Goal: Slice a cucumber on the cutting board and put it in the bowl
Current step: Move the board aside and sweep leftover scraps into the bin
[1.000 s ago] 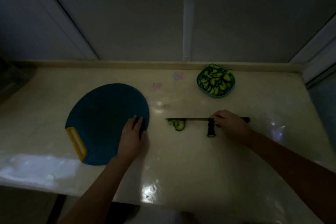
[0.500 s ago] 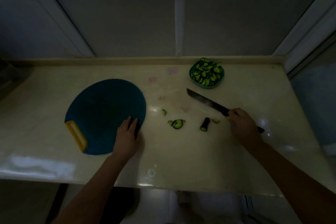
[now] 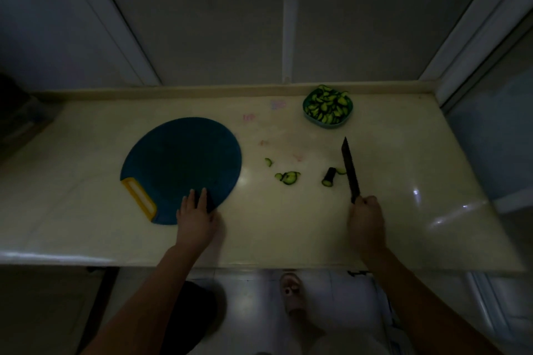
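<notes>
Cream stone countertop is met nearest by two hands: the left hand is laid, fingers straight, on the near rim of a round dark-blue plastic cutting board; the right hand is wrapped round a dark long-bladed knife pointed to 12 o'clock. A short dark-green cucumber stub is seen at 11 o'clock from that grip, just beside the blade, with loose cucumber slices at its 9 o'clock. Farthest, a green slice-filled bowl is set.

No legible text, label, brand or number. Bench: faint pink marks between the cutting board and the bowl. A paler patch lies nearer the back edge, and two fainter smudges sit closer in. Dim light; all are too blurred to tell letters from digits.
</notes>
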Demonstrator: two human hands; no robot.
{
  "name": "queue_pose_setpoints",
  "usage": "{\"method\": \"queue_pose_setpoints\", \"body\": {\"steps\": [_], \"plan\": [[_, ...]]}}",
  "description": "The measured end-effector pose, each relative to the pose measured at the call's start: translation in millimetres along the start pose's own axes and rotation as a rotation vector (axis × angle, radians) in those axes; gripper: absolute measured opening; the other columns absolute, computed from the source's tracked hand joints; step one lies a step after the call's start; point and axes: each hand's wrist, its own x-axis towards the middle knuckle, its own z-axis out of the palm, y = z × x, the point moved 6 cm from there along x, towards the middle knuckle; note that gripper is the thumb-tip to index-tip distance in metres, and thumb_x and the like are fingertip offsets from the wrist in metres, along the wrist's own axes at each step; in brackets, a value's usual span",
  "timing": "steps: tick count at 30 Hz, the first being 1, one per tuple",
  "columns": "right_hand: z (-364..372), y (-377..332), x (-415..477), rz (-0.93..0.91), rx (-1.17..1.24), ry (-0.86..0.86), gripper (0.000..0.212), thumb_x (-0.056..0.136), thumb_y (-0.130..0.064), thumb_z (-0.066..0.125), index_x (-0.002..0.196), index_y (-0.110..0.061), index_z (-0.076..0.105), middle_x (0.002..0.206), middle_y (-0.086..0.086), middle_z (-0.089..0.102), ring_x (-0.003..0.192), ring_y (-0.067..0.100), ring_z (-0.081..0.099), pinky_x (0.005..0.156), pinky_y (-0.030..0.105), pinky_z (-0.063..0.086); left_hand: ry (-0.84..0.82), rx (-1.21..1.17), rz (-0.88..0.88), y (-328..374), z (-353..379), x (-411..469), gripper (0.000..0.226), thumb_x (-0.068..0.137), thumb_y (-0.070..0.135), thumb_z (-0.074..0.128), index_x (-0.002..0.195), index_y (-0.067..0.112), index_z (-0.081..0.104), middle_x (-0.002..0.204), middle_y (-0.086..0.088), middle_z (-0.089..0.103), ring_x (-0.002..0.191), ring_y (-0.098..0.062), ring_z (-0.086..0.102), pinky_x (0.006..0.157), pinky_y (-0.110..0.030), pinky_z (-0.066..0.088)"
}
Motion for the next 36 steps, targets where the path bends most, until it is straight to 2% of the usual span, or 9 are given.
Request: {"method": "queue_pose_setpoints", "body": {"steps": [3, 7, 11, 13, 20, 24, 28, 32, 36], "plan": [[11, -23, -8, 0.032, 0.097, -0.007, 0.021, 0.092, -0.002, 0.044, 0.102, 0.010, 0.058, 0.097, 0.023, 0.053, 0.084, 0.034, 0.054, 0.076, 0.036, 0.045, -0.088, 0.124, 0.030, -22, 13, -2, 0.059, 0.092, 0.031, 0.046, 0.144, 0.008, 0.029, 0.154, -0.015, 0.013, 0.140, -0.037, 0.010, 0.112, -0.048, 0.016], [15, -67, -18, -0.064, 0.104, 0.015, 0.018, 0.089, 0.002, 0.047, 0.096, 0.012, 0.061, 0.090, 0.027, 0.056, 0.083, 0.038, 0.056, 0.071, 0.038, 0.046, -0.181, 0.236, 0.078, -49, 30, 2, 0.066, 0.083, 0.042, 0.029, 0.136, 0.004, 0.044, 0.154, -0.013, 0.015, 0.140, -0.038, 0.010, 0.111, -0.050, 0.016], [19, -98, -7, -0.090, 0.147, -0.030, 0.025, 0.094, -0.003, 0.039, 0.109, 0.006, 0.057, 0.100, 0.020, 0.054, 0.091, 0.031, 0.052, 0.078, 0.036, 0.041, -0.152, 0.134, 0.123, -32, 6, -14, 0.071, 0.091, 0.029, 0.050, 0.148, 0.011, 0.011, 0.155, -0.013, 0.004, 0.141, -0.034, 0.007, 0.114, -0.043, 0.013], [21, -107, 4, -0.133, 0.107, -0.014, 0.025, 0.092, -0.002, 0.042, 0.110, 0.006, 0.058, 0.106, 0.023, 0.054, 0.096, 0.034, 0.053, 0.083, 0.035, 0.043, -0.135, 0.098, 0.120, -32, 3, -15, 0.074, 0.092, 0.027, 0.051, 0.149, 0.013, 0.007, 0.156, -0.013, 0.001, 0.142, -0.033, 0.006, 0.114, -0.042, 0.013], [23, -120, 30, -0.351, 0.086, -0.094, 0.024, 0.093, -0.008, 0.047, 0.109, 0.004, 0.060, 0.101, 0.020, 0.056, 0.089, 0.032, 0.053, 0.071, 0.032, 0.042, -0.147, 0.098, 0.102, -31, 5, -16, 0.075, 0.093, 0.029, 0.049, 0.149, 0.016, 0.001, 0.156, -0.008, -0.005, 0.142, -0.031, -0.001, 0.112, -0.044, 0.015], [23, -119, 25, -0.521, 0.056, -0.099, 0.019, 0.090, -0.005, 0.052, 0.100, 0.006, 0.064, 0.097, 0.021, 0.058, 0.086, 0.034, 0.053, 0.068, 0.031, 0.040, -0.147, 0.072, 0.113, -33, 5, -17, 0.073, 0.093, 0.031, 0.048, 0.149, 0.016, 0.003, 0.156, -0.006, -0.004, 0.142, -0.030, -0.001, 0.111, -0.045, 0.015], [22, -111, 15, -0.617, 0.079, -0.083, 0.009, 0.081, 0.005, 0.061, 0.087, 0.007, 0.067, 0.085, 0.022, 0.061, 0.074, 0.036, 0.057, 0.061, 0.034, 0.045, -0.176, 0.145, 0.167, -50, 21, -7, 0.075, 0.083, 0.049, 0.023, 0.147, 0.010, 0.019, 0.155, -0.007, 0.007, 0.143, -0.031, 0.005, 0.114, -0.047, 0.014], [22, -101, 4, -0.706, 0.060, -0.117, 0.007, 0.076, 0.008, 0.065, 0.083, 0.006, 0.067, 0.081, 0.020, 0.062, 0.068, 0.035, 0.058, 0.060, 0.029, 0.042, -0.145, 0.128, 0.158, -46, 18, -11, 0.071, 0.086, 0.045, 0.028, 0.148, 0.011, 0.018, 0.155, -0.007, 0.006, 0.143, -0.030, 0.003, 0.114, -0.045, 0.013], [18, -92, -11, -0.779, 0.027, -0.108, 0.015, 0.067, 0.010, 0.072, 0.080, 0.004, 0.069, 0.076, 0.016, 0.063, 0.061, 0.032, 0.058, 0.061, 0.022, 0.037, -0.091, 0.044, 0.161, -43, 17, -17, 0.069, 0.092, 0.027, 0.049, 0.148, 0.010, 0.012, 0.155, -0.014, 0.004, 0.142, -0.032, 0.005, 0.115, -0.042, 0.013]]}}
